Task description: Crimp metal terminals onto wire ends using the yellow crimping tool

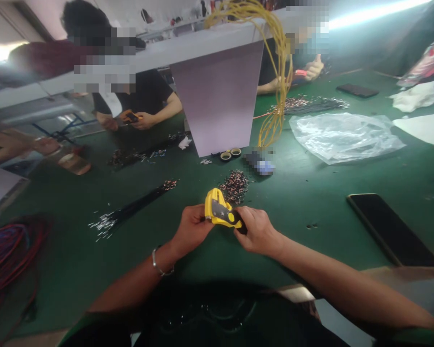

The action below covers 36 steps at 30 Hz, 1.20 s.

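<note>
My right hand (258, 230) is wrapped around the dark handles of a yellow and grey wire stripper (220, 211). At the tool's head, my left hand (193, 229) is closed in a pinch against its left side. Whatever lies between those left fingertips is too small or hidden to make out. Just beyond the stripper is a heap of short dark offcuts with copper-coloured ends (236, 185). Left of my hands lies a bundle of black wires (137, 207), with bare silvery ends towards me and copper-coloured ends pointing away.
A black phone (394, 231) lies at the right. Tape rolls (225, 156) sit by a pale upright panel (220, 96). Yellow cables (284, 62) hang from the shelf. A clear plastic bag (343, 137) is further back. Red and blue wires (10, 255) coil at left. Co-workers sit opposite.
</note>
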### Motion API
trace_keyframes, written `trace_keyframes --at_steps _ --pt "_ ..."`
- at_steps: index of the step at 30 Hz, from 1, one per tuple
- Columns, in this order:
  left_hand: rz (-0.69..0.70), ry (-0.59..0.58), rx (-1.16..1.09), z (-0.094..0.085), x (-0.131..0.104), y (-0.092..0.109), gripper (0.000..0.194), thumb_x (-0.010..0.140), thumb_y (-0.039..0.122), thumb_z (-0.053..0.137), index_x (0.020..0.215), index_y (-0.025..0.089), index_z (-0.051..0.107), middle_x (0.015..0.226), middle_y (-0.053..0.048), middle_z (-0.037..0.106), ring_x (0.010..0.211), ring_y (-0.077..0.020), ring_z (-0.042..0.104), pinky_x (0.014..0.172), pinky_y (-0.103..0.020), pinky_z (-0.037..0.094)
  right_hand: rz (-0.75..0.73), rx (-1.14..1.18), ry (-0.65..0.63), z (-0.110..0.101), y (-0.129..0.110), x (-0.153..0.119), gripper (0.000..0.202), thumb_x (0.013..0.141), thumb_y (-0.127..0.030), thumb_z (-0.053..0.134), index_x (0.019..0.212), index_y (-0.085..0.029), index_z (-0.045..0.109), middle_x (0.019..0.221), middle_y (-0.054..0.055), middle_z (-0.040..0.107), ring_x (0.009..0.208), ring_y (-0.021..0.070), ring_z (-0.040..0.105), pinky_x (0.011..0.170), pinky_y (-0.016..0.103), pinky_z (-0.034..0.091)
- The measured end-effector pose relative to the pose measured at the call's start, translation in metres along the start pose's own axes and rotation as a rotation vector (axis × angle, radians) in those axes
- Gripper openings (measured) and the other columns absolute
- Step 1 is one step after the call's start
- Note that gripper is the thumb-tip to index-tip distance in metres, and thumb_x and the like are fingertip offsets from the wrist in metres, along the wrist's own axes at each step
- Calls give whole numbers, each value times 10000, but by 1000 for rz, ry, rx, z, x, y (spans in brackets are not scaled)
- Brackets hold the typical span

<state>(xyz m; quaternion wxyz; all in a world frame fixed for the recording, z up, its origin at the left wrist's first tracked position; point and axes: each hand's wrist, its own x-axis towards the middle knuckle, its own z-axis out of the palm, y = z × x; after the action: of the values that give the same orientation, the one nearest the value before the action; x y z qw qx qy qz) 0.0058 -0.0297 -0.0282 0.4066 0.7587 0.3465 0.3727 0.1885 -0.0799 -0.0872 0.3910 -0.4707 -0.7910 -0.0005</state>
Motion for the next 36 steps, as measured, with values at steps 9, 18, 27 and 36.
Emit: trace_keyframes --at_steps 9,18,27,36 --pt "-73 -5 77 -1 3 -7 157 735 184 574 599 142 639 531 29 535 512 -86 455 513 -196 382 75 -10 -34 7 4 -2 201 713 -189 474 913 -182 464 689 44 583 576 197 538 543 298 400" --pt "-329 50 15 -1 12 -12 137 734 245 617 746 153 719 466 45 539 412 -61 423 407 -171 340 409 235 -11 15 12 3 164 670 -185 488 834 -194 499 619 -2 557 522 161 516 530 274 404" --pt "-548 106 -233 -1 13 -24 149 706 269 678 763 133 701 479 22 559 353 -44 376 327 -179 253 787 1196 -54 4 22 16 327 586 -175 575 911 -147 551 711 -2 605 568 156 583 582 310 467" --pt "-497 81 -105 -6 12 -15 208 760 300 631 877 157 726 459 45 519 381 -44 346 380 -202 264 742 1467 -229 -2 11 15 431 597 -132 609 1028 -138 586 850 61 676 694 210 640 695 371 479"
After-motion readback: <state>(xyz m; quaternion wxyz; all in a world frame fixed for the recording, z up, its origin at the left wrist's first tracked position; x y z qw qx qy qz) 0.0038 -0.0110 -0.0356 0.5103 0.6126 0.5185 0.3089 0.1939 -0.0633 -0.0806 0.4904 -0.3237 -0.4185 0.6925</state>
